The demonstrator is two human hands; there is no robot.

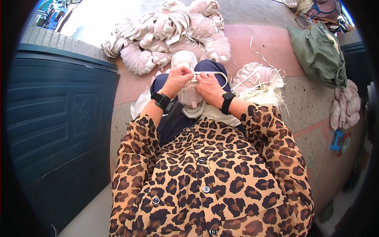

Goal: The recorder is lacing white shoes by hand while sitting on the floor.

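Note:
Over my lap, my left hand [177, 81] and my right hand [210, 89] are close together, fingertips pinched on a white cord [222, 74]. Part of the cord curves out in a loop past my right hand. Beneath my hands, between my knees, lies a pale pink, cup-shaped fabric piece [189, 97] with whitish edging. Another pale rounded piece [184, 58] shows just beyond my fingers. The fingers hide where the cord meets the fabric.
A heap of nested pale pink fabric pieces [173, 33] lies ahead on the floor. To my right are another pale bundle [256, 77] with loose white cords [262, 95], a green sack [319, 55], more pink pieces [345, 104] and a blue object [336, 140]. A dark blue panelled door [59, 110] stands left.

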